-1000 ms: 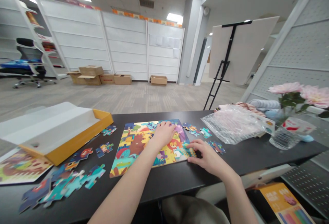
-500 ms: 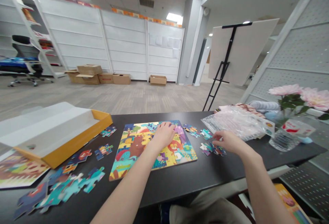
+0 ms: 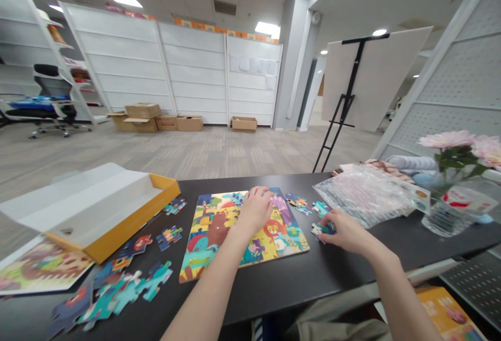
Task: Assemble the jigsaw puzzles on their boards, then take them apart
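On the black table [image 3: 270, 299], centre: puzzle board [image 3: 219, 228], lying flat, brightly printed with animals, slightly skewed to the table edge. Left hand [image 3: 256, 210] rests on its upper part, fingers together and slightly bent, no piece seen in them; the left forearm crosses the board and hides a strip of the print.

Right hand [image 3: 344, 228] is off the board's right side, thumb and fingers part-closed at a puzzle piece [image 3: 317, 230]. Whether it is pinched or only touched: cannot tell.

Surroundings, right: more loose pieces [image 3: 299, 203] near the board's upper right corner. Beyond the right hand, a clear plastic packet [image 3: 364, 195] takes up the far part of the table, with rolled cloth [image 3: 413, 162] behind it. Further right, a clear container [image 3: 446, 218] with a red-and-white label, holding pink flowers [image 3: 448, 140].

Surroundings, left: open yellow box [image 3: 129, 228], white inside, partly over a printed sheet [image 3: 43, 268]. A cluster of pieces [image 3: 125, 291], some overlapping, lies between box and near edge; smaller groups sit between box and board.

Below the table at right, an orange package [image 3: 446, 307]. Beyond the table: easel [image 3: 354, 80], cardboard boxes [image 3: 143, 116], office chair [image 3: 50, 101].
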`<state>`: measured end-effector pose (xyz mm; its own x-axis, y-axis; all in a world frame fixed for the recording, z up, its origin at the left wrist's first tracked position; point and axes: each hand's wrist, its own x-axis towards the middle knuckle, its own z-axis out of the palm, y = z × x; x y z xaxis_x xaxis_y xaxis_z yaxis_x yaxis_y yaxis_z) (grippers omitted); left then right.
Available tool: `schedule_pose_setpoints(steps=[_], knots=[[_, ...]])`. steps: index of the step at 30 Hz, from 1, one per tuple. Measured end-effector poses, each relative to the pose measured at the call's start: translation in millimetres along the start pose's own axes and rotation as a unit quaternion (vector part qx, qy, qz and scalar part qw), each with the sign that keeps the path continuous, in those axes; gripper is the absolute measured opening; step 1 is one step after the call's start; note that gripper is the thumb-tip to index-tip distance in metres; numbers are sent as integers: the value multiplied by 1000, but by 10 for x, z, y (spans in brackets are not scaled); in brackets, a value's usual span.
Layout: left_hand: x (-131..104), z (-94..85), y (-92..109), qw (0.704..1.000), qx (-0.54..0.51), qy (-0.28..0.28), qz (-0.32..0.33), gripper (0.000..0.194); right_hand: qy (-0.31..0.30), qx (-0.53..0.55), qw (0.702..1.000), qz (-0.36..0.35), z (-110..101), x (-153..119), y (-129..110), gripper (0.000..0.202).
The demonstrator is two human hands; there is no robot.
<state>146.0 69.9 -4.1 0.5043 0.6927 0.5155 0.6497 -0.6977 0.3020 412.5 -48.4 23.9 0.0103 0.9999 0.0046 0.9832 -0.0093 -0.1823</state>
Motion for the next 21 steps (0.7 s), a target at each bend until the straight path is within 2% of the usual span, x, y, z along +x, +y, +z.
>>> schedule_pose_setpoints(steps=[3, 7, 15, 21], knots=[[-27, -7, 1, 999, -29, 14, 1, 25, -7, 4, 1000, -4, 48, 18, 19, 21], [-43, 4, -37, 998, -66, 23, 6, 23, -7, -5, 1000, 13, 72, 23, 43, 31], [34, -39, -91, 990, -122, 62, -15, 17, 8, -31, 999, 11, 56, 26, -4, 21], [39, -87, -25, 988, -147, 50, -7, 16, -8, -18, 999, 30, 61, 23, 14, 26]])
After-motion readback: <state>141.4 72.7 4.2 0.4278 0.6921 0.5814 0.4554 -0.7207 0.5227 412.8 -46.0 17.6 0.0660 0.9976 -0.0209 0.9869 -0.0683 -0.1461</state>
